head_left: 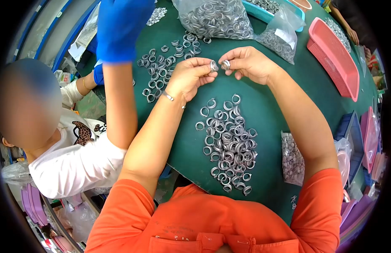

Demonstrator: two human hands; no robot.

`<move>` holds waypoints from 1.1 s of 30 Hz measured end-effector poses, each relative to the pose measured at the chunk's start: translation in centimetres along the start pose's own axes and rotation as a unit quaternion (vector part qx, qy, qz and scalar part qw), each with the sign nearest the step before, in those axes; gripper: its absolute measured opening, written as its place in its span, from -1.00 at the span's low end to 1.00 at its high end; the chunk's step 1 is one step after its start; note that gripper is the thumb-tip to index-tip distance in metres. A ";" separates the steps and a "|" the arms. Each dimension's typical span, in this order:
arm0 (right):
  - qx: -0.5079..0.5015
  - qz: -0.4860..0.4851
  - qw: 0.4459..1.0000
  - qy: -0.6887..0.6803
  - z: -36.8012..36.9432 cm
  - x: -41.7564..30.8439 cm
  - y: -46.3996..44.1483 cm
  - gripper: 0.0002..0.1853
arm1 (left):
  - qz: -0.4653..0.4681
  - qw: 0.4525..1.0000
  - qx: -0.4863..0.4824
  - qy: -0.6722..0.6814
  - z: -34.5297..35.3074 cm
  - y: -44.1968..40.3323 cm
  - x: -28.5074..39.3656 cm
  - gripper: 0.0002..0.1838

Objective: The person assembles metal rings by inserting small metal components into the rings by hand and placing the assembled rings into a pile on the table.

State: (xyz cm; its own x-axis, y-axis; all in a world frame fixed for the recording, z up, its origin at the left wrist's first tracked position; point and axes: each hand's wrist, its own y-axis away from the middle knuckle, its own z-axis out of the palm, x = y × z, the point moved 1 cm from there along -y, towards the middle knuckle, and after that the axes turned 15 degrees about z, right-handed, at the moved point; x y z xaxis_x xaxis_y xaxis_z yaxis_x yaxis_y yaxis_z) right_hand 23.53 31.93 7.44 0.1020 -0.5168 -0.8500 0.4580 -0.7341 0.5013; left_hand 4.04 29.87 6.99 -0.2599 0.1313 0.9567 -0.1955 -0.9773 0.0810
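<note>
My left hand (192, 76) pinches a small grey metal ring (214, 66) between thumb and fingers above the table. Close beside it, my right hand (251, 65) holds another metal ring (225, 65) at its fingertips. A narrow gap separates the two rings. Below my hands, nearer my body, lies a loose pile of the same rings (231, 145). A second scattered group of rings (159, 71) lies to the left of my left hand, partly behind that forearm.
The green table (271, 114) carries a large clear bag of rings (216, 19), a smaller bag (280, 36) and a pink basket (334, 59). Another bag (291, 158) lies by my right forearm. At left, a co-worker's blue-gloved hand (123, 31) reaches over the table.
</note>
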 end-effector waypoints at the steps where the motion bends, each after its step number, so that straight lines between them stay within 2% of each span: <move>1: -0.024 0.013 0.999 0.035 0.1 -0.3 0.3 -0.80 | -0.002 1.000 -0.011 -0.009 0.1 0.4 0.2 -0.79; 2: -0.049 0.026 0.996 0.069 0.2 -0.5 0.5 -0.81 | -0.005 1.000 -0.021 -0.018 0.1 0.9 0.2 -0.80; 3: -0.051 0.025 0.996 0.069 0.3 -0.7 0.7 -0.81 | 0.017 0.994 -0.055 -0.097 -0.1 1.6 0.3 -0.84; 4: -0.088 0.036 0.980 0.172 0.6 -0.8 0.9 -0.82 | 0.024 0.979 -0.095 -0.180 -0.3 2.2 0.2 -0.90; 5: -0.124 0.046 0.953 0.274 0.9 -1.0 1.1 -0.83 | 0.043 0.952 -0.151 -0.264 -0.5 3.0 0.1 -0.91; 7: -0.153 0.055 0.928 0.335 1.5 -1.0 1.1 -0.81 | 0.061 0.870 -0.257 -0.417 -0.4 4.4 0.9 -0.90; 8: -0.150 0.044 0.922 0.355 1.5 -0.7 0.4 -0.81 | 0.061 0.869 -0.256 -0.419 -0.6 4.1 0.6 -0.90; 9: -0.095 -0.034 0.925 0.365 1.4 -0.2 -1.0 -0.80 | 0.173 0.836 -0.174 -0.490 -1.1 3.4 0.3 -0.89; 10: -0.038 -0.112 0.921 0.371 1.8 -0.4 -2.1 -0.80 | 0.282 0.782 -0.088 -0.549 -1.6 2.7 0.0 -0.87; 11: 0.074 -0.082 0.910 0.399 2.1 -0.6 -3.3 -0.74 | 0.331 0.741 -0.003 -0.584 -1.9 1.5 -0.2 -0.82; 12: 0.076 -0.086 0.910 0.398 2.8 -0.4 -4.4 -0.74 | 0.359 0.712 0.064 -0.600 -2.1 0.3 -0.8 -0.78; 14: 0.284 -0.192 0.849 0.403 3.4 0.4 -6.9 -0.66 | 0.312 0.678 0.091 -0.659 -1.8 -1.4 -1.3 -0.76; 15: 0.290 -0.151 0.852 0.409 4.0 0.3 -7.2 -0.59 | 0.315 0.675 0.092 -0.660 -1.6 -1.9 -1.3 -0.76; 17: 0.312 -0.156 0.821 0.452 4.6 0.3 -7.0 -0.68 | 0.256 0.687 0.066 -0.677 -1.7 -2.5 -1.6 -0.77; 18: 0.315 -0.165 0.813 0.460 4.7 0.4 -7.0 -0.70 | 0.256 0.685 0.064 -0.679 -2.1 -2.5 -1.8 -0.77; 20: 0.299 -0.203 0.807 0.467 3.6 0.9 -7.3 -0.75 | 0.337 0.676 0.044 -0.654 -3.1 -2.3 -2.4 -0.77; 21: 0.279 -0.239 0.800 0.475 3.3 1.0 -6.9 -0.79 | 0.336 0.677 0.045 -0.653 -3.2 -2.0 -2.3 -0.77; 22: 0.279 -0.237 0.800 0.475 3.0 1.0 -6.6 -0.79 | 0.303 0.752 0.059 -0.582 -3.3 -1.7 -2.3 -0.81; 23: 0.219 -0.194 0.894 0.340 2.4 1.1 -6.3 -0.81 | 0.268 0.818 0.073 -0.504 -3.4 -1.4 -2.3 -0.84; 24: 0.152 -0.140 0.959 0.192 2.1 1.0 -5.7 -0.84 | 0.264 0.820 0.072 -0.502 -3.1 -0.9 -2.1 -0.84; 25: 0.099 -0.123 0.984 0.086 2.1 0.6 -4.5 -0.88 | 0.219 0.885 0.090 -0.400 -2.7 -0.2 -1.8 -0.88; 26: 0.099 -0.121 0.984 0.088 1.8 0.3 -3.6 -0.88 | 0.171 0.935 0.107 -0.291 -2.5 0.5 -1.6 -0.91; 27: 0.011 -0.079 0.991 0.107 1.4 0.3 -2.9 -0.87 | 0.175 0.932 0.078 -0.309 -2.3 1.4 -1.6 -0.92; 28: -0.078 -0.037 0.988 0.126 1.2 0.1 -2.2 -0.86 | 0.153 0.906 0.017 -0.394 -1.8 2.8 -0.7 -0.89; 29: -0.117 -0.004 0.975 0.188 1.3 0.1 -1.5 -0.82 | 0.171 0.885 -0.011 -0.432 -1.7 3.9 -1.0 -0.86; 30: -0.118 -0.003 0.975 0.189 1.7 -0.2 -0.7 -0.82 | 0.189 0.862 -0.040 -0.469 -1.5 4.9 -1.2 -0.82; 32: -0.218 0.085 0.909 0.346 2.7 -0.8 0.8 -0.80 | 0.160 0.870 -0.047 -0.464 -0.1 7.2 -0.9 -0.78; 33: -0.209 0.107 0.898 0.371 3.2 -1.3 1.1 -0.83 | 0.172 0.867 -0.084 -0.460 0.3 7.9 -0.8 -0.78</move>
State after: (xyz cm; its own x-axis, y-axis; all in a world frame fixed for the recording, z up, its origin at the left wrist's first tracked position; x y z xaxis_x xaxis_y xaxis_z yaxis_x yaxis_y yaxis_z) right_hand 21.06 30.37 9.59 0.7170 -0.0767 -0.6929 0.6337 -0.3425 0.6936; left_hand 2.95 21.99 6.91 0.5190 -0.4269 0.7406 -0.4104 -0.8844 -0.2222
